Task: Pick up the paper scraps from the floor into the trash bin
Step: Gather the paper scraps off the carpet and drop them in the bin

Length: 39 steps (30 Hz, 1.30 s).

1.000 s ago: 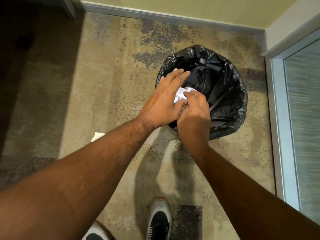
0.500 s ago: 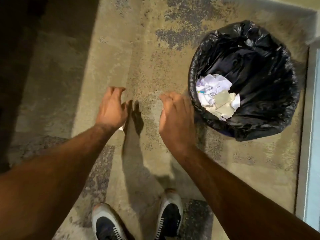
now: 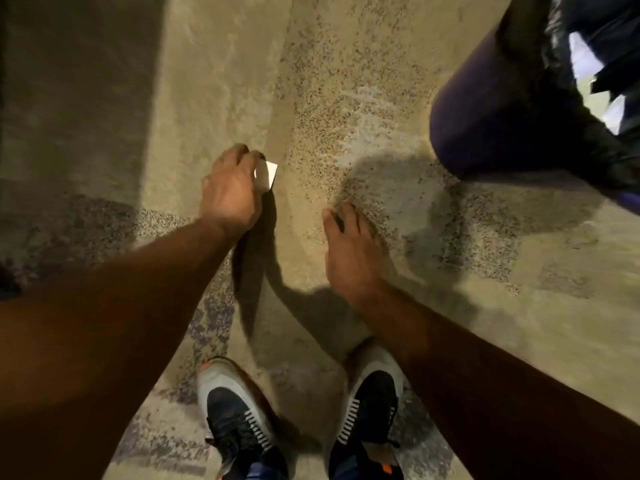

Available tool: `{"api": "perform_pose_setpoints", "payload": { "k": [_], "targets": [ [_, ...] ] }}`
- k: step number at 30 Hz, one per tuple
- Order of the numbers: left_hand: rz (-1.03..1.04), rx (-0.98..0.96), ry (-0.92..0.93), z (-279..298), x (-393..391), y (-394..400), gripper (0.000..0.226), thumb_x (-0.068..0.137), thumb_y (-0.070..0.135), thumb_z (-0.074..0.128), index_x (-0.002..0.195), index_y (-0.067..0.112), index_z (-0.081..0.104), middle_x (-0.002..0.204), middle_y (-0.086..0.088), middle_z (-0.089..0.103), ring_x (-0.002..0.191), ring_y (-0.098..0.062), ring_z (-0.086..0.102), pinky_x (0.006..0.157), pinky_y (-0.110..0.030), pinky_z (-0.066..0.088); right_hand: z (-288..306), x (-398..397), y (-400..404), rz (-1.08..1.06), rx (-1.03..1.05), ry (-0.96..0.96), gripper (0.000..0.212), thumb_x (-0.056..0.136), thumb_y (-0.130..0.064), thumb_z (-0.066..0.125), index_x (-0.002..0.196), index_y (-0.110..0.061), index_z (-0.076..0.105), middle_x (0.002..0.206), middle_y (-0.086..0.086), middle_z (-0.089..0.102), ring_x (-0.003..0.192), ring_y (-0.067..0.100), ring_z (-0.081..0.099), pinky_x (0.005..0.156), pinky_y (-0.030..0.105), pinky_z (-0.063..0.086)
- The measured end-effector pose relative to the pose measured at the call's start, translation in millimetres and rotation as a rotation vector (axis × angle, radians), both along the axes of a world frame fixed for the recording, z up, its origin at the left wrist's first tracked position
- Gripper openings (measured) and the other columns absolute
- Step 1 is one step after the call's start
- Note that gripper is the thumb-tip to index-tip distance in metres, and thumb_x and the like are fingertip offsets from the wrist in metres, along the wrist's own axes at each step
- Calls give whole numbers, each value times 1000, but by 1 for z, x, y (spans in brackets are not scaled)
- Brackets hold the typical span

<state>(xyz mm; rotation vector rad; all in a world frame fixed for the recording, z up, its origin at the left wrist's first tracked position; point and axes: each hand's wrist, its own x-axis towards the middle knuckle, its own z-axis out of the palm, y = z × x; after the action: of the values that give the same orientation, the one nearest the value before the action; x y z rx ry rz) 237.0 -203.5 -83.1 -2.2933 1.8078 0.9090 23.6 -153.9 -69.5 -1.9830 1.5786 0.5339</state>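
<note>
Bare speckled beige carpet floor lies open far and left of both hands. The dark bin with black plastic liner blocks the far right. Two dark sneakers occupy the near centre.

Paper scrap on floor, far left of trash bin; scraps inside bin; shoes nearer than bin, below scrap.

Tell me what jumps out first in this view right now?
The left hand at centre, its grip closing on a small white paper scrap on the carpet. The right hand hovers beside it, holding nothing. The black-lined trash bin fills the upper right corner, white paper inside.
</note>
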Motion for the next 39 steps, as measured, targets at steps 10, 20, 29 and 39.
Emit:
{"api": "perform_pose_setpoints", "payload": {
  "k": [10, 20, 29, 39],
  "targets": [
    [-156, -88, -208, -12, -7, -3, 49, 91, 8, 66, 138, 7, 50, 129, -19, 49, 115, -38, 49, 92, -53, 49, -14, -12, 9, 80, -20, 1, 106, 77, -7, 80, 158, -26, 14, 168, 11, 2, 152, 37, 12, 107, 58, 44],
    [85, -153, -18, 0, -18, 4, 23, 99, 3, 51, 121, 7, 57, 106, -13, 63, 95, -28, 56, 72, -38, 42, -19, -14, 16, 90, 17, 6, 106, 86, -4, 70, 161, -25, -1, 169, 10, -16, 156, 34, -5, 116, 57, 34],
    [397, -223, 188, 69, -56, -28, 22, 103, 15, 49, 121, 13, 60, 102, 1, 64, 90, -22, 61, 73, -33, 46, 27, -41, -5, -119, 77, -52, 62, 94, -16, 60, 150, -15, 35, 162, 11, 25, 143, 29, 36, 115, 38, 36],
    [626, -533, 462, 201, -150, -119, 22, 99, 13, 51, 117, 17, 63, 107, 5, 68, 98, -14, 65, 85, -29, 56, 128, -147, -19, -472, 78, -42, 55, 97, -23, 52, 149, -9, 41, 154, 16, 39, 139, 32, 40, 114, 43, 39]
  ]
}}
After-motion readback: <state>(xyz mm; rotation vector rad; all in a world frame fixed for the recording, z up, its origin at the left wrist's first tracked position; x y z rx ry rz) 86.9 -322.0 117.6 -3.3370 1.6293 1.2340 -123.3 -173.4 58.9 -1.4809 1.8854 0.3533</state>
